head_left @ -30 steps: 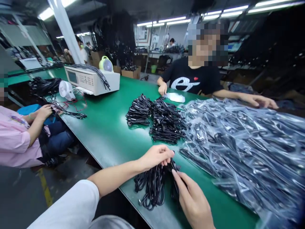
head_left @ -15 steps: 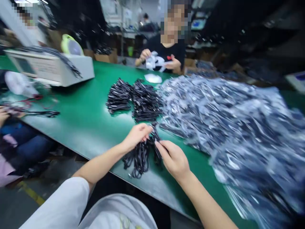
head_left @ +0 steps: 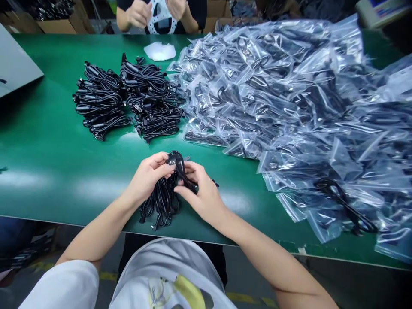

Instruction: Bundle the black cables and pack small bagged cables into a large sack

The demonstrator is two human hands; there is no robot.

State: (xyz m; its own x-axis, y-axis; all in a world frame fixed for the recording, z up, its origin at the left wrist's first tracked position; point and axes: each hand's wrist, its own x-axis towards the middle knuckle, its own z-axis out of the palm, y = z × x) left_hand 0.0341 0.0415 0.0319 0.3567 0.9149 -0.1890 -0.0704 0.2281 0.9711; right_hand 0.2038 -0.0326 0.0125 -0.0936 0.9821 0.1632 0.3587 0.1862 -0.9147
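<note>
Between my hands is a black cable, folded into a bundle above the green table. My left hand is closed on its far end, pinching near a connector. Fingers and thumb of my right hand wrap the bundle's middle; part of the cable is hidden behind them. Just below lies a small pile of black cables near the table's front edge. Two stacks of bundled cables, a left stack and a right stack, lie farther back.
A large heap of clear bags with cables covers the right side of the green table. One unbagged cable lies on the heap. A white sheet sits at the back, before a co-worker's hands. A pale box stands at left.
My view has swung down and to the right. Both hands still hold the cable bundle, which is now raised and bent over at its far end. The co-worker still handles a white item.
</note>
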